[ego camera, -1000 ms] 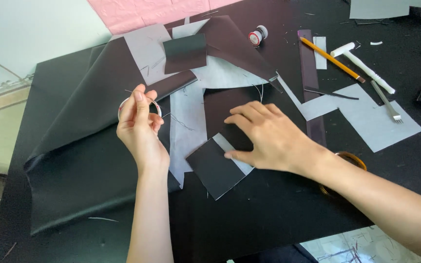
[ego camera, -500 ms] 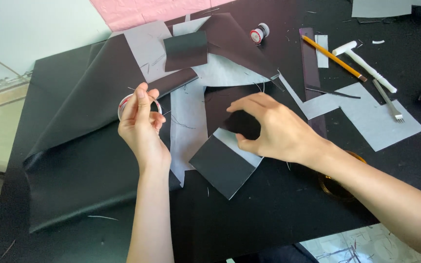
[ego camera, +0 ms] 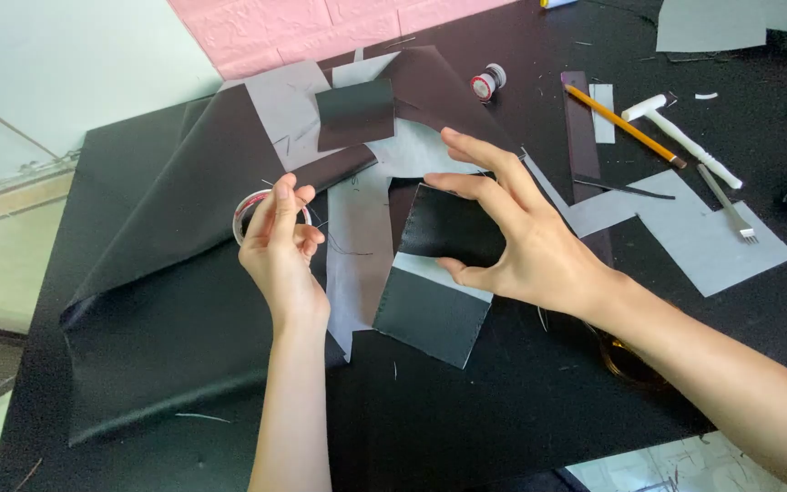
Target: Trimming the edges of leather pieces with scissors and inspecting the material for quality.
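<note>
Item: folded black leather piece (ego camera: 439, 273) with a pale grey inner band, which we lift off the black work mat (ego camera: 521, 410) in our right hand (ego camera: 526, 241), thumb beneath and fingers curled over its upper flap, its lower half near the mat. Our left hand (ego camera: 280, 246) pinches a small clear spool of thread (ego camera: 250, 211). Cutting looks finished, judging by the grey offcuts; whether stitching has begun we cannot tell, the pencil (ego camera: 626, 126) and pronged punch (ego camera: 729, 208) lying well apart.

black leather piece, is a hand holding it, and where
Yes: the right hand pinches the black leather piece at its upper right part, thumb below, fingers on top.
</note>
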